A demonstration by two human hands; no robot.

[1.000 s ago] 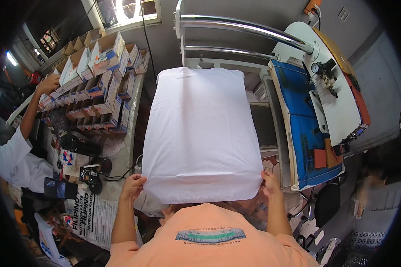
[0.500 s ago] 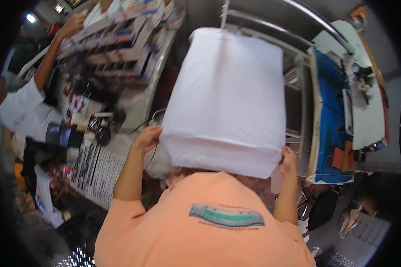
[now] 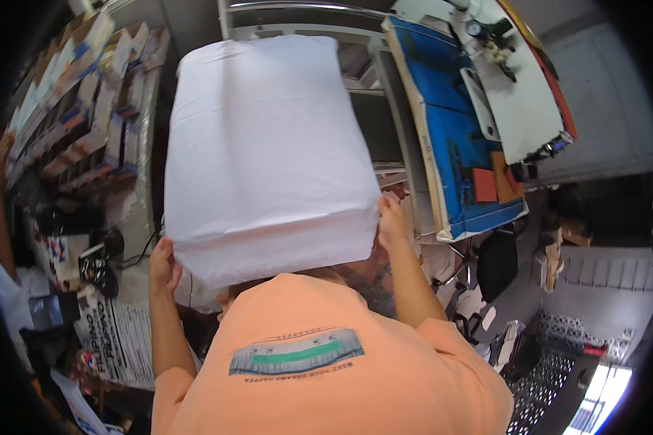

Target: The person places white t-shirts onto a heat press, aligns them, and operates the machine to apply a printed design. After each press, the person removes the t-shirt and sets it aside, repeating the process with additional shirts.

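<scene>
A white cloth [image 3: 268, 145] lies drawn over a broad flat board in front of me, its near part hanging past a fold line. The board itself is hidden beneath it. My left hand [image 3: 165, 267] is closed on the cloth's near left edge, thumb uppermost. At the near right edge, my right hand [image 3: 390, 221] pinches the same cloth with its fingers curled under. A few light creases run across the fabric near the fold.
Right of the cloth stands a blue padded panel [image 3: 450, 145] with small orange pieces, beside a white machine cover [image 3: 519, 94]. Cardboard boxes [image 3: 87, 123] fill the left bench. A co-worker's arm [image 3: 3, 210] shows at the far left. A metal bar [image 3: 305, 9] crosses behind.
My view has swung to the right, so the cloth and both hands appear farther left. Both hands still grip the cloth's near edges.
</scene>
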